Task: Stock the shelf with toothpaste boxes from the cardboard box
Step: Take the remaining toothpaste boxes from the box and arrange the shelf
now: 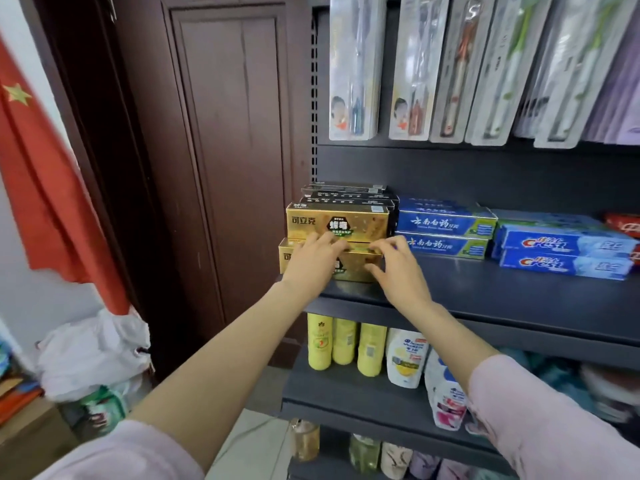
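both hands are on the lower gold cardboard toothpaste box (360, 268) at the front left end of the dark metal shelf (502, 306). the left hand (313, 261) lies over its front face with fingers spread and nearly straight, fingertips at its top edge. the right hand (398, 268) has its fingers curled over the box's right end, thumb low on the front. directly above this box sits a second gold toothpaste box (337, 221), with black boxes (346, 194) stacked behind it. just right of it lie blue-and-white toothpaste boxes (446, 226), then blue crest boxes (564, 252) further right. packaged toothbrushes (353, 67) hang above; yellow bottles (343, 341) stand on the tier below. both forearms reach up and forward, pink sleeves (554, 420) pushed back.
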Demonstrator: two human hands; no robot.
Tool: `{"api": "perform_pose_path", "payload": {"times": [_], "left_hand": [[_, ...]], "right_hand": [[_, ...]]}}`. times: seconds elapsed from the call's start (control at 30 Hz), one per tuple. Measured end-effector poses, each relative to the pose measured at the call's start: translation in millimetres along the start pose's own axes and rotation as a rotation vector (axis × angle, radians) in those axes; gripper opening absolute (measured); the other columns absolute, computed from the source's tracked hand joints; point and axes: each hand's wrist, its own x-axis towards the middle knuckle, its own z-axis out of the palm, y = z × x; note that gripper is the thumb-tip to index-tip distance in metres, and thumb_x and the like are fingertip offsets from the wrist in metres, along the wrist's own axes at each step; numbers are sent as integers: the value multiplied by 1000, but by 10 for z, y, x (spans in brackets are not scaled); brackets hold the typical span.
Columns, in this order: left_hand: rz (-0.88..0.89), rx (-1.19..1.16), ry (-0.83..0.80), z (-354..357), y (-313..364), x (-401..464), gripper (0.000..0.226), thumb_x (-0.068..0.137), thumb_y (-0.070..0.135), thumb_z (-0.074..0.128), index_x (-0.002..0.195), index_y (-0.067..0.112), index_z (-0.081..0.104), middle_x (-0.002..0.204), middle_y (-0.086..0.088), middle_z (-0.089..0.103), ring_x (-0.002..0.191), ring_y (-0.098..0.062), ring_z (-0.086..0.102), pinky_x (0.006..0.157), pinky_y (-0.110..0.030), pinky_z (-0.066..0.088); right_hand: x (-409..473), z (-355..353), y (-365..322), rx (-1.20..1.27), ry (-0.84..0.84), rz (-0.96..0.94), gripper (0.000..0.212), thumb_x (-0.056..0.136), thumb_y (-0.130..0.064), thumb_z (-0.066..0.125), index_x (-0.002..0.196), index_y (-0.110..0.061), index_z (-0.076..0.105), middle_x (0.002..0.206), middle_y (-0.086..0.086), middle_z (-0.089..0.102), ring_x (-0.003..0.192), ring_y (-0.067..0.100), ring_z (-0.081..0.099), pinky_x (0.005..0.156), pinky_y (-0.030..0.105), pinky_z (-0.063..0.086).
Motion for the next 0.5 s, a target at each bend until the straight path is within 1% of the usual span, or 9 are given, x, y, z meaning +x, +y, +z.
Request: {"api": "perform_pose_path", "payload": {"times": [0.1,0.2,0.3,0.37,0.43,0.5], "left_hand": [[-45,-70,2,-13,44,21,43,93,10,50,134,23,45,133,-4,47,126,-27,40,95,-43,41],[-90,-106,7,-17,75,26,39,94,15,50,132,22,46,131,-4,48,126,-27,39,98,-45,39],[-140,-186,22,-41,146,36,34,94,17,50,128,20,50,128,-4,50,124,-26,41,97,-45,39],[-127,-231,47,-50,277,28,34,92,15,51,126,18,51,128,-5,50,120,-26,44,95,-42,41],[-75,-300,86,-60,513,9,36,89,10,52,125,14,50,127,-9,47,117,-29,46,92,-42,44],[-8,-366,103,-51,871,-20,36,88,9,51,124,11,50,123,-11,48,112,-30,48,87,-43,46]], "right_hand": [[16,5,-35,-31,-10,11,34,92,-21,58,126,-16,52,124,1,42,107,19,55,89,32,48],[30,-21,-53,-34,-54,11,35,93,-17,56,128,-15,51,127,1,42,110,20,54,94,32,47],[24,-132,-52,20,-148,2,41,93,-14,56,133,-13,49,130,3,43,115,20,52,98,30,42],[-39,-257,-15,83,-173,13,43,92,-14,56,134,-14,47,130,5,45,115,19,52,97,28,41],[-172,-420,123,92,-120,50,40,92,-15,56,132,-16,49,127,5,49,113,20,54,95,31,44],[-386,-630,349,26,-24,117,34,92,-15,55,126,-17,53,122,6,54,109,23,56,91,39,48]]}}
